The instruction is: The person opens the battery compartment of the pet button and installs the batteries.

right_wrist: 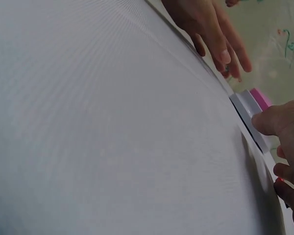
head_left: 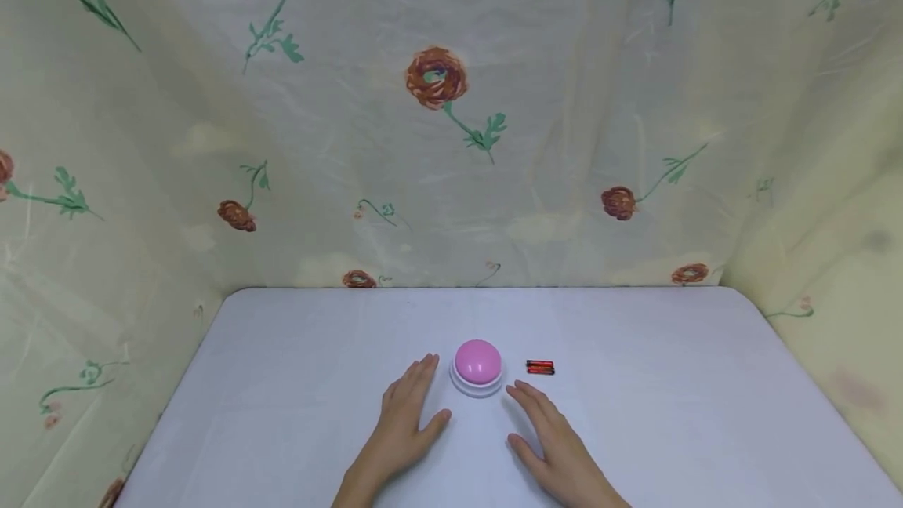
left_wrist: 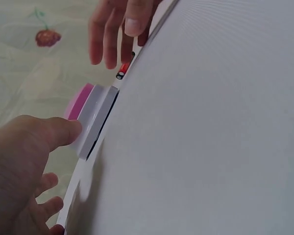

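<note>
A round push button (head_left: 477,363) with a glossy pink dome on a white ring-shaped base stands on the table, between and just beyond my hands. My left hand (head_left: 404,422) is to its left, fingers extended forward and thumb out to the side, holding nothing. On the near right side is my right hand (head_left: 557,445), its fingers loosely stretched and likewise holding nothing. In the head view both hands are apart from the button. To the right of it lie red and black batteries (head_left: 540,368) side by side. The left wrist view shows the button's white base (left_wrist: 98,117) edge-on, partly behind the thumb.
A white-covered table (head_left: 296,351) with rounded far corners spreads beneath everything. Pale curtains (head_left: 536,100) printed with brown-red flowers hang behind the table and along both sides, close to its edges.
</note>
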Demonstrator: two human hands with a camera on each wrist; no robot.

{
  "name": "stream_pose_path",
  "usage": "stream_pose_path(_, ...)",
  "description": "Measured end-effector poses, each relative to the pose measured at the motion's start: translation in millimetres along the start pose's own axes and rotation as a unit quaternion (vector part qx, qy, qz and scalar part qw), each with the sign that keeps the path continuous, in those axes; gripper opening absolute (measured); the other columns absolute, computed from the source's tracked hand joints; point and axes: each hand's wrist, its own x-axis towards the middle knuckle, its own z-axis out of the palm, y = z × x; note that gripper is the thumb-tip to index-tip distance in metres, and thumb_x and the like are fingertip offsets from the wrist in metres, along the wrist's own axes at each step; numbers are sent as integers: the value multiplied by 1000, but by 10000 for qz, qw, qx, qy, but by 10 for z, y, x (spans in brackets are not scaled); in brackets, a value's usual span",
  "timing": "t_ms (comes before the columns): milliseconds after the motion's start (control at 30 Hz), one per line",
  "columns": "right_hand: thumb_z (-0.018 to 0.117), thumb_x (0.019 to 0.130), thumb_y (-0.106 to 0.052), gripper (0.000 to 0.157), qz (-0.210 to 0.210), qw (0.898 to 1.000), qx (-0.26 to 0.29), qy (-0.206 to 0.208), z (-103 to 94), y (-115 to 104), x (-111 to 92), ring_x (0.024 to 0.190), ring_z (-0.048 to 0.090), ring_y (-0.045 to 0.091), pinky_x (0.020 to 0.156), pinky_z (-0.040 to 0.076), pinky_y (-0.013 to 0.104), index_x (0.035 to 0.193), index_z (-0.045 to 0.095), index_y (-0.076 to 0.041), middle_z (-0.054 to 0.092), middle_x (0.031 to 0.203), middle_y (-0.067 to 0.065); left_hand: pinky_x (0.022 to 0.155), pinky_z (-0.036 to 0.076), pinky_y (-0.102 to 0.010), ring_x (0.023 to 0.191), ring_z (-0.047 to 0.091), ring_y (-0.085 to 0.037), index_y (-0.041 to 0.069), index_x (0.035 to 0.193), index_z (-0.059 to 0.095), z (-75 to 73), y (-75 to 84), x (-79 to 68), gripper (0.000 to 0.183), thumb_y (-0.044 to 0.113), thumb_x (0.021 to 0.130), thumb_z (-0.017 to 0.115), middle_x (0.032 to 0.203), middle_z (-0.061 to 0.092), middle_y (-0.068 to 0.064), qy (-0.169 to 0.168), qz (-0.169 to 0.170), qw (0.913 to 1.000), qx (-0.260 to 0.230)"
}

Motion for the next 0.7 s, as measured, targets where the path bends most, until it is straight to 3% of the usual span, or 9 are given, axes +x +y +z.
stream_pose_path(367,71,83,-15,66,195,9990,388,-102,152,-50,129,132,43,27,100,42,49,141,41,-10,41,145,11,105,27,-56,139,32,-30,16,149,29,77,-3,81,72,34,87,62,152,34,-8,57,-234,9997,46)
stream_pose_path(500,70,83,-13,69,294,9982,519,35,197,-63,201,134,40,30,102,39,50,144,37,-10,38,147,13,104,29,-56,137,34,-28,15,147,32,105,23,144,71,32,86,64,150,38,-8,274,-240,9993,-52)
stream_pose_path(700,70,81,-6,68,351,9952,855,317,242,-50,319,126,48,28,94,49,41,142,39,-7,37,145,19,102,30,-55,136,37,-26,16,146,35,199,65,278,72,28,83,68,148,39,-9,514,-134,9981,-302)
